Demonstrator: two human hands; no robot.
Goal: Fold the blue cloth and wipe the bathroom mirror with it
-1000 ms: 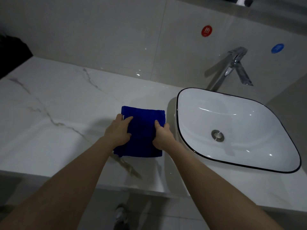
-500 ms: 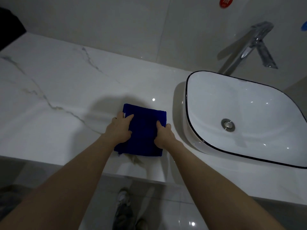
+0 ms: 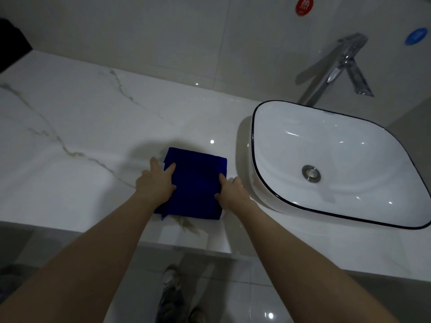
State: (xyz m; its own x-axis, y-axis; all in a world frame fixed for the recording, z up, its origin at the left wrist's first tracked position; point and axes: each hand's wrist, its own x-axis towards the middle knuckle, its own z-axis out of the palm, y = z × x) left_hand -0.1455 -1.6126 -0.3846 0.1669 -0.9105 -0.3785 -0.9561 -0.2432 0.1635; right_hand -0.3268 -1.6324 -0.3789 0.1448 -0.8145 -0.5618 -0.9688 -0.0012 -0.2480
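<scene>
The blue cloth (image 3: 196,183) lies folded into a small rectangle on the white marble counter (image 3: 81,141), just left of the basin. My left hand (image 3: 156,183) rests flat on the cloth's left edge with its fingers spread, and one finger lies on the counter beside the cloth. On the cloth's right edge rests my right hand (image 3: 231,194), its fingers fairly straight and partly off the cloth. Neither hand lifts the cloth. No mirror is in view.
A white basin with a black rim (image 3: 254,141) stands right of the cloth, and a chrome tap (image 3: 338,66) stands behind it. The tiled wall carries a red sticker (image 3: 304,5) and a blue sticker (image 3: 416,36). The counter's front edge runs below the cloth, with my shoes on the floor.
Both hands have slid slightly outward on the cloth, toward its left and right edges. The cloth stays in place. The camera view has shifted a little.
</scene>
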